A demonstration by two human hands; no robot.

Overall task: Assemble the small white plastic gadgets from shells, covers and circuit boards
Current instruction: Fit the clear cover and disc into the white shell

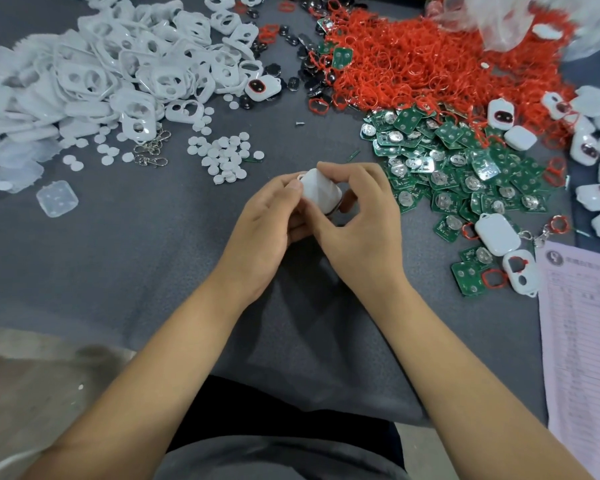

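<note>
Both forearms (pixel 146 368) are bare, no sleeves; dark clothing (pixel 278 410) shows below.

printed paper form (pixel 582 341) at right edge, rows of text too blurred to read

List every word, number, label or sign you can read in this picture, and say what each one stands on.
None can be read.
Printed sheet at the right edge of the table: a round mark at its top and rows of lines, all too small and blurred to read.
Green circuit boards: any markings are too small to make out.
White gadget gripped by left hand and right hand: no visible marking.
</note>
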